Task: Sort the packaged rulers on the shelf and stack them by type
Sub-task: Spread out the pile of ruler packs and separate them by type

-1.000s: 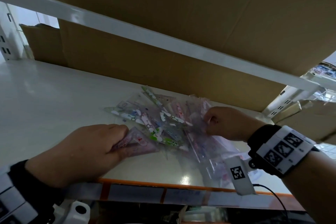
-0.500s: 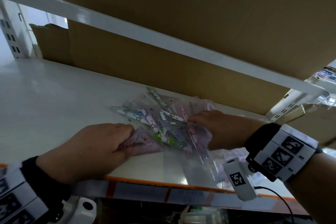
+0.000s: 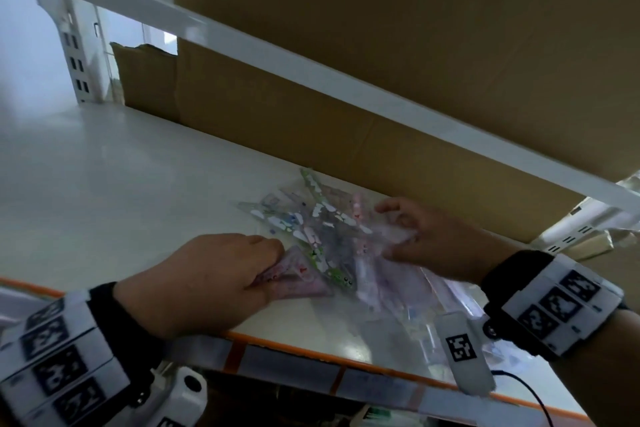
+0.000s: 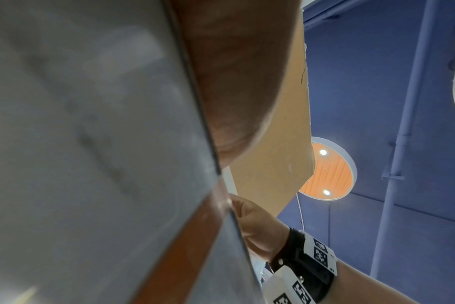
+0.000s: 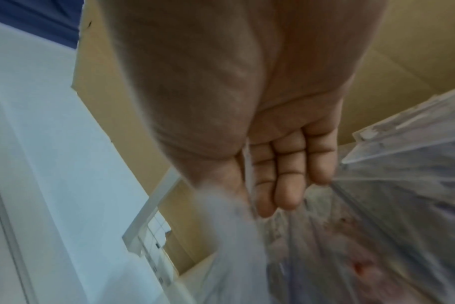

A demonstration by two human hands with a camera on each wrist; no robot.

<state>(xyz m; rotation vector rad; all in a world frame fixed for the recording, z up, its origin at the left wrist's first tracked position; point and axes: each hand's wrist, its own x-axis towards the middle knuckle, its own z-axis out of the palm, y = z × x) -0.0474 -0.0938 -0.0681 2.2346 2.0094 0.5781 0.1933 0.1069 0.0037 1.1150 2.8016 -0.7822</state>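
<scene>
The pile of packaged rulers (image 3: 325, 229) lies on the white shelf (image 3: 121, 184), before a cardboard box (image 3: 277, 121). The left hand (image 3: 207, 281) pinches 1 pink triangular ruler (image 3: 298, 282) at the pile's edge. The right hand (image 3: 436, 243) grips the pile's clear wrapping with curled fingers.

Ruler packets (image 3: 322, 236) on shelf (image 3: 121, 191) near its front edge, cardboard box (image 3: 277, 114) behind them

Fingers of left hand (image 3: 207, 274) hidden; packaged rulers (image 3: 322, 229) blurred.
</scene>
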